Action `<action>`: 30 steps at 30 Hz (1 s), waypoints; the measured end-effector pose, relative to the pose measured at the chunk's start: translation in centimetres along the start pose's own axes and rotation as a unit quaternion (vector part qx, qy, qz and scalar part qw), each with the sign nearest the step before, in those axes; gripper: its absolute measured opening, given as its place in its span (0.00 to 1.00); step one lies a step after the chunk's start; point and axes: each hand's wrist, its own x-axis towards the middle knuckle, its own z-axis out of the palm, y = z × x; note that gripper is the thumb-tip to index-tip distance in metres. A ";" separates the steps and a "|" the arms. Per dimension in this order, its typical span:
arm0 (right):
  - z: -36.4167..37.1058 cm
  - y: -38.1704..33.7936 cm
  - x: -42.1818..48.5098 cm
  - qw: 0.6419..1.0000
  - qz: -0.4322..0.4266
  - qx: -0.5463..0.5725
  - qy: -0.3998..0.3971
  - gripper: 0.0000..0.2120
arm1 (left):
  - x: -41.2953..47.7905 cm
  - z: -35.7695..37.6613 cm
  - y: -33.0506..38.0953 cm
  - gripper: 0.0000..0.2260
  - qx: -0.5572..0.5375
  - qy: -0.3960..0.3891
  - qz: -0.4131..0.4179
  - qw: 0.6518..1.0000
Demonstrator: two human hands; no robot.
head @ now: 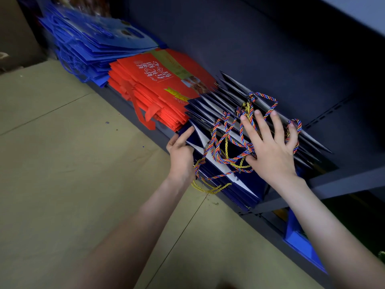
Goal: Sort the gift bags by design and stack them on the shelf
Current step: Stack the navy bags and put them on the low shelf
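Three stacks on one dark shelf [343, 182], each of a single design.

1. Blue bags [98, 44]: far end, piled flat, edges fanned.
2. Red bags [158, 84], white lettering: middle, just beside the blue pile, with their handles hanging over the shelf front.
3. Navy bags [210, 109]: nearest end, touching the red pile. They are loosely fanned, with their striped and yellow cord handles [227, 142] tangled on top.

Left hand [181, 151]: grip closed on the near corner of the navy bags, at the shelf's front edge.
Right hand [270, 142]: grip open, fingers spread flat, pressing down on cords and top bags.

Progress, as I judge it: sorting looks largely done, the three designs lying apart. The navy pile is uneven and overhangs the front, so squaring it and tucking the cords remain. A single blue bag [300, 243] shows on the level below, and I cannot tell whether it belongs to the job.
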 end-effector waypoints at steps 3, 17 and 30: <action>0.0 0.0 0.0 1.000 -0.002 -0.005 -0.001 0.52 | -0.6 0.5 0.5 0.21 -0.109 0.015 -0.033 0.993; -0.4 0.7 0.5 1.000 -0.001 0.004 -0.002 0.52 | -1.5 1.2 -1.1 0.41 -0.002 -0.228 -0.088 0.970; -0.7 1.4 1.0 1.000 -0.008 -0.008 -0.001 0.51 | 0.1 0.0 -0.8 0.16 0.065 -0.225 -0.108 0.966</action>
